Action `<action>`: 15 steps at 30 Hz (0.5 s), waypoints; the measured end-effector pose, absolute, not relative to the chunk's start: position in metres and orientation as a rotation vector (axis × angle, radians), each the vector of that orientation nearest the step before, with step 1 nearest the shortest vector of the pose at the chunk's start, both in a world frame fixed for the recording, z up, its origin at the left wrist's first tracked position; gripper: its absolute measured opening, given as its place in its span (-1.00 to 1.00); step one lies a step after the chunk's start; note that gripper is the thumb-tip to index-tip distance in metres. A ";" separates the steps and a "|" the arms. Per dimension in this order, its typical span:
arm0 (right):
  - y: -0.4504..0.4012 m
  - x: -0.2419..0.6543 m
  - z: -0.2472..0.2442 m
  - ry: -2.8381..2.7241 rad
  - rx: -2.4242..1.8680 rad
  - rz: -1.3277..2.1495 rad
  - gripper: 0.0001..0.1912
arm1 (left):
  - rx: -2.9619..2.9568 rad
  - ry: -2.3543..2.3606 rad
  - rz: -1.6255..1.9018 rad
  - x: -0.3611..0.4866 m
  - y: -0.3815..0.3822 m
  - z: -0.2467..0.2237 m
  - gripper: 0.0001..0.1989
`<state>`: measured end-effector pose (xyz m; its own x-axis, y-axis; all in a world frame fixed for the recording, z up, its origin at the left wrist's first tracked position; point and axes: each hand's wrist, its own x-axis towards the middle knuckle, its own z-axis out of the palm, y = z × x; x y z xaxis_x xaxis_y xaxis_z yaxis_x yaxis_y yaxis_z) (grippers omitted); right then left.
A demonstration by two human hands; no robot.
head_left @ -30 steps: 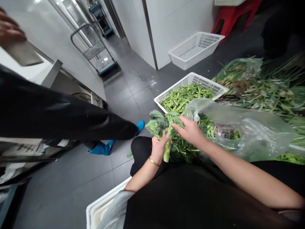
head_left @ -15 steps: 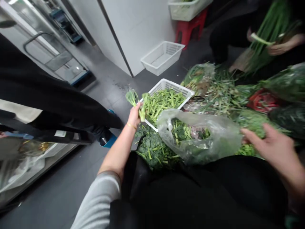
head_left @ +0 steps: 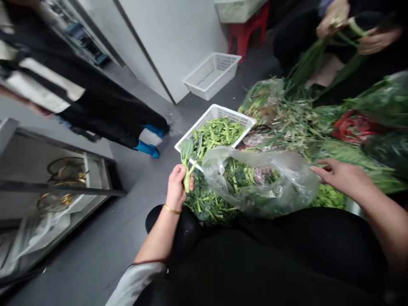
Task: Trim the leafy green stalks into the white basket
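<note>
My left hand (head_left: 177, 183) is closed around a leafy green vegetable stalk (head_left: 187, 176), pale cut end down and leaves up. It hangs at the near left corner of a white basket (head_left: 213, 111) filled with cut green stems (head_left: 223, 132). My right hand (head_left: 339, 177) pinches the right edge of a clear plastic bag (head_left: 287, 187); its fingertips are partly hidden. Leafy greens (head_left: 239, 175) show through the bag's mouth. Trimmed leaves (head_left: 210, 204) are heaped below my left hand, by my knee.
Another white basket (head_left: 208, 80) stands beyond, near a red stool (head_left: 245, 38). Heaped scallions (head_left: 287, 110) and a red bag (head_left: 355, 127) lie to the right. A co-worker's hands (head_left: 334, 19) hold long green stalks. Someone in blue shoes (head_left: 148, 148) stands left, by a metal shelf (head_left: 63, 189).
My left hand has drawn back toward me from the basket's left side, with one stalk visible instead of two. My right hand has moved slightly left along the bag. The standing person has shifted away.
</note>
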<state>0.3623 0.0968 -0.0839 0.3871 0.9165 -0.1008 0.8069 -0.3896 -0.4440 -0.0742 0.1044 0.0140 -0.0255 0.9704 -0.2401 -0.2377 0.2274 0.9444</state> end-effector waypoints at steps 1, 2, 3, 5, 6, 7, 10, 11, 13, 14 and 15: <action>0.100 0.329 -0.064 -1.555 -2.115 0.780 -0.59 | 0.815 1.143 1.203 -0.070 0.089 0.014 -0.64; 0.102 0.290 -0.045 -1.593 -1.861 0.970 -0.55 | 0.797 1.114 1.227 -0.066 0.075 0.014 -0.63; 0.102 0.247 -0.028 -1.635 -1.625 1.169 -0.50 | 0.788 1.089 1.234 -0.063 0.062 0.013 -0.63; 0.096 0.162 -0.004 -1.720 -1.242 1.515 -0.42 | 0.778 1.048 1.206 -0.061 0.041 0.008 -0.60; 0.091 0.124 0.002 -1.738 -1.164 1.546 -0.46 | 0.767 1.037 1.192 -0.062 0.033 0.004 -0.59; 0.083 0.091 0.005 -1.745 -1.154 1.502 -0.48 | 0.746 1.041 1.201 -0.066 0.028 -0.001 -0.58; 0.053 0.031 0.001 -1.804 -1.141 1.160 -0.50 | 0.618 1.134 1.343 -0.092 0.025 -0.014 -0.57; 0.042 0.023 -0.001 -1.845 -1.093 1.082 -0.53 | 0.542 1.179 1.409 -0.103 0.025 -0.017 -0.58; 0.026 0.015 -0.005 -1.935 -0.987 1.034 -0.57 | 0.376 1.230 1.517 -0.125 0.025 -0.020 -0.59; 0.023 0.013 -0.006 -1.971 -0.964 1.038 -0.56 | 0.319 1.220 1.547 -0.133 0.023 -0.020 -0.59; 0.022 0.012 -0.006 -1.991 -0.976 1.058 -0.54 | 0.300 1.182 1.545 -0.140 0.019 -0.020 -0.59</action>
